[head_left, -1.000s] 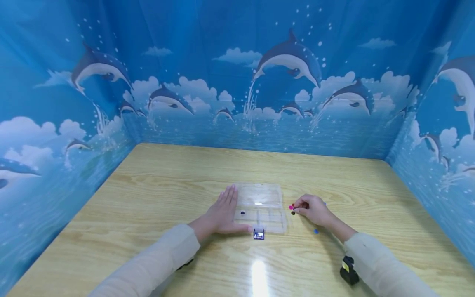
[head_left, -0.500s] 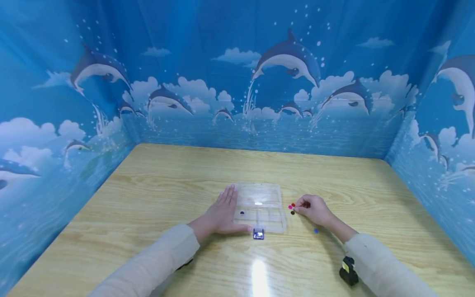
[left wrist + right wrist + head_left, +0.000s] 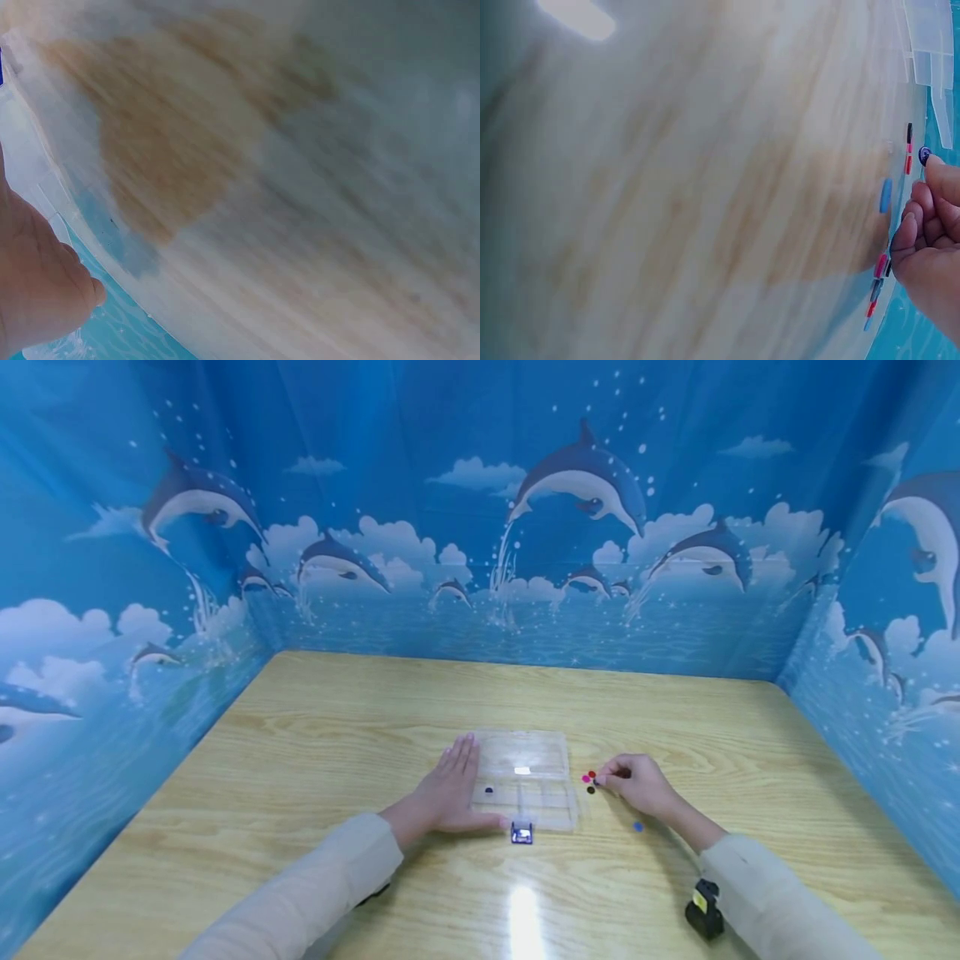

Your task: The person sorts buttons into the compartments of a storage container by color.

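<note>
A clear plastic compartment box [image 3: 523, 752] lies with its lid laid back on the table. My left hand [image 3: 446, 787] rests along its left side, fingers straight, the thumb stretched along the front edge. One dark button [image 3: 489, 790] lies in the left compartment. Right of the box, my right hand [image 3: 636, 783] pinches a dark purple button [image 3: 924, 156] between thumb and fingertip. Close to those fingertips lie a pink button [image 3: 586, 778], a red button [image 3: 592, 774] and a black button [image 3: 590, 790]. The left wrist view shows only part of the left hand [image 3: 45, 277].
A blue button [image 3: 638, 827] lies nearer me, below the right hand. More buttons [image 3: 880, 265] show beside the right palm in the right wrist view. A small blue-edged piece [image 3: 522, 832] sits at the box's front edge. A dolphin-print curtain [image 3: 465, 527] surrounds the wooden table [image 3: 360, 710].
My right hand has drawn slightly right, and the red button and the dark button at its fingertips show more plainly. The left hand stays on the box.
</note>
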The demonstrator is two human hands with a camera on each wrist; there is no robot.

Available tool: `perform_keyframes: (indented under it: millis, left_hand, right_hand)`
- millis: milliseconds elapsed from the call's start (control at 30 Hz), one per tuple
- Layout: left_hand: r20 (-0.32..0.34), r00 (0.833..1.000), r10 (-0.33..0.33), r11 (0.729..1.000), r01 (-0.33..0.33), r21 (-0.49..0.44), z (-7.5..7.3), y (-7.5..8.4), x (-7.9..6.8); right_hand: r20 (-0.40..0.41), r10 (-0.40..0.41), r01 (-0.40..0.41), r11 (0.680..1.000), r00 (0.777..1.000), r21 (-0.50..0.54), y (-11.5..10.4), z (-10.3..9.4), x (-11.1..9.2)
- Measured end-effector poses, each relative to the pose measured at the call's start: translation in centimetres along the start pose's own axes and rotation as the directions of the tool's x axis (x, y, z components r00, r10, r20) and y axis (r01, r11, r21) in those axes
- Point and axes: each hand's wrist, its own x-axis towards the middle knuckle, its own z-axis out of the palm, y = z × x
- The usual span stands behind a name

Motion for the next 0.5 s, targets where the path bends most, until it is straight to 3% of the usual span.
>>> perform_keyframes:
  millis: [500]
  left_hand:
    - [-0.007,1.000,0.007,1.000,-0.007,0.017,0.01,-0.03,0.00]
  right_hand:
    - [-0.025,0.054,-0.052,0.997,0.998,0.051,-0.42,0.15,0.02]
